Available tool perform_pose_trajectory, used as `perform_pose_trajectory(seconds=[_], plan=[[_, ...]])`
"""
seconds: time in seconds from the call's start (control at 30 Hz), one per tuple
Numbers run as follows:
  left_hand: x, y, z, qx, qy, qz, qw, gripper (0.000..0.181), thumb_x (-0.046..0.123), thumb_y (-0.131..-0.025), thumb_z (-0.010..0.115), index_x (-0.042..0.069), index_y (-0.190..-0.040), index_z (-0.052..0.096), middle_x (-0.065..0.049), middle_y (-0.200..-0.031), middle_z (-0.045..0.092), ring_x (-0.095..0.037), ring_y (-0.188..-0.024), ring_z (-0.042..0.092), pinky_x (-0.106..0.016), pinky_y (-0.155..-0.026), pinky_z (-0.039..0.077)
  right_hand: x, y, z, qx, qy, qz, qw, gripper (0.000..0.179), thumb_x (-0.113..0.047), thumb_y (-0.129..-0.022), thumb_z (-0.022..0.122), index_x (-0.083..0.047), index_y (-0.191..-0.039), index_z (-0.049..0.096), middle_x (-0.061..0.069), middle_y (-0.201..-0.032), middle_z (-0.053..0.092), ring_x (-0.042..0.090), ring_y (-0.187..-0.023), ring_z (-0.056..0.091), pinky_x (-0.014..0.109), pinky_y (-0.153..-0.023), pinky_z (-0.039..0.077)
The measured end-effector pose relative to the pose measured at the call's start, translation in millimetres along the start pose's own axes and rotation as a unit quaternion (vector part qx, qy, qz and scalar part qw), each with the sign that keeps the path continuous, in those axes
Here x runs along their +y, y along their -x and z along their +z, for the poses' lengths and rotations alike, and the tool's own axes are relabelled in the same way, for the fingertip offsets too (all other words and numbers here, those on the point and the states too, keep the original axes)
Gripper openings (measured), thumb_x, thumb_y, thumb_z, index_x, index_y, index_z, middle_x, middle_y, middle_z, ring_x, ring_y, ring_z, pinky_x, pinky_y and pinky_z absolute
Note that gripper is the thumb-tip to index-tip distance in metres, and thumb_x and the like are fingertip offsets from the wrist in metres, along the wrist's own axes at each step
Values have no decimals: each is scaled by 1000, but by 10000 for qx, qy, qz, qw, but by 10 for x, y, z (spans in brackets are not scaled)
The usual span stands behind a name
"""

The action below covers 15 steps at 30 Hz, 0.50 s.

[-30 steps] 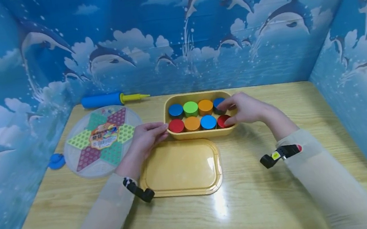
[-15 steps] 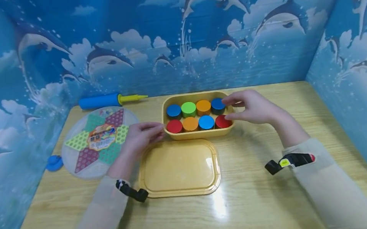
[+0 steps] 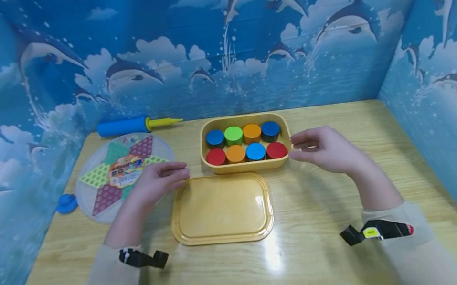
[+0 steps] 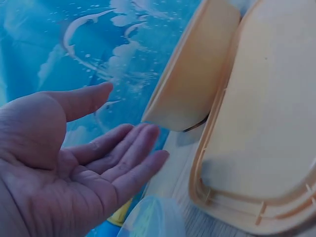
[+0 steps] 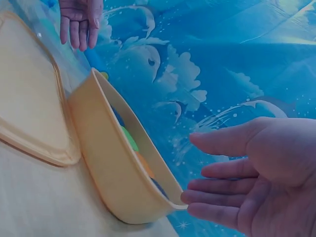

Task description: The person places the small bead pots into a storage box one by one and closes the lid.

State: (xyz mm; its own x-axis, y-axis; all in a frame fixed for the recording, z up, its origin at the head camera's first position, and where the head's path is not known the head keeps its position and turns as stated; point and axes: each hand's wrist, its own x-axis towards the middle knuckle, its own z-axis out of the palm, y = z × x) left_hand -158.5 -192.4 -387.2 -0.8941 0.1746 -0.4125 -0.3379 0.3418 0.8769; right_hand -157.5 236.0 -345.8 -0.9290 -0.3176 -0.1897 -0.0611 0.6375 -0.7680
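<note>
A yellow plastic box (image 3: 249,166) stands near the back of the table. Inside it are two rows of round coloured pieces, among them a green one (image 3: 234,135), a light blue one (image 3: 255,151) and a red one (image 3: 276,149). In front of the box lies its flat yellow lid (image 3: 222,210). My left hand (image 3: 158,185) is over the lid's back left corner, fingers relaxed and palm bare in the left wrist view. At the box's right end, my right hand (image 3: 329,151) has its fingertips close to the rim, the palm bare in the right wrist view.
A round Chinese checkers board (image 3: 105,197) in clear plastic lies at the left, partly behind my left forearm. Beyond it is a blue hand pump (image 3: 122,126) with a yellow nozzle. A small blue toy (image 3: 66,203) sits at the table's left edge. Dolphin-print walls enclose the table.
My right hand has come out of the box, leaving the dark blue and red pieces inside, and moved right. My left hand has let go of the box's left end and drawn back left.
</note>
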Motion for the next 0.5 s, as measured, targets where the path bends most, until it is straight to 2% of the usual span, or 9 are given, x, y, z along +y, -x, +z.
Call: perform_pose_trajectory(seconds=[0.17,0.23,0.5], plan=[[-90,203,-79,-60,67,-163,9998,61,31,-103,73,0,-152,53,-17,-147,59,-32,-133,60,-44,-114,51,51,133,155,-60,-563,287,9980,57,-28,-103,74,6,-145,57,22,-139,64,35,-124,64,48,-102,60],[-140,264,-99,-53,-54,-194,9998,59,33,-104,72,1,-150,54,-17,-145,61,-32,-132,61,-46,-113,52,92,169,232,-113,-780,345,9963,56,-26,-103,74,7,-145,57,23,-139,64,34,-123,65,46,-103,59],[-348,491,-107,40,-364,-47,9993,58,32,-108,66,-6,-149,52,-24,-144,60,-38,-130,61,-49,-109,54,281,240,585,-324,-1559,700,9848,50,-13,-101,74,12,-141,58,22,-130,70,33,-118,69,40,-103,59]])
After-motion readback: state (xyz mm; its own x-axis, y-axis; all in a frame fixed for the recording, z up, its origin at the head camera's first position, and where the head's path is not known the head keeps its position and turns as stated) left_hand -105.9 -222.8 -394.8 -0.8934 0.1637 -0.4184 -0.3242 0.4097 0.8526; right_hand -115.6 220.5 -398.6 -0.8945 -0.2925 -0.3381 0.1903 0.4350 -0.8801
